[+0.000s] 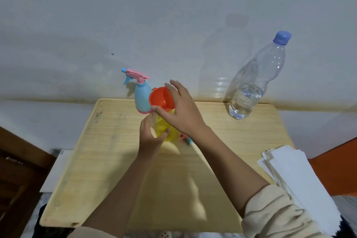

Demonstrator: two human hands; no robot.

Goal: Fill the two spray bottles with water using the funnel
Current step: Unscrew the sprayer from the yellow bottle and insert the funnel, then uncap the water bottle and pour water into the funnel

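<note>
At frame centre the left hand (149,137) grips the yellow spray bottle (166,127) and the right hand (183,110) holds the orange funnel (161,98) on it. Pouring seems not begun: water bottle (249,91) capped, blue spray bottle (143,98) unopened.

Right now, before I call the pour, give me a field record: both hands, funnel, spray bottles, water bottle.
left hand: grips the yellow spray bottle
right hand: holds the orange funnel by its rim
funnel position: atop the yellow spray bottle; spout hidden
blue spray bottle: upright behind the orange funnel, sprayer head on
water bottle: upright, far right, cap on, partly full
loose sprayer head: on the table by the right wrist, mostly hidden
pour: not started
</note>
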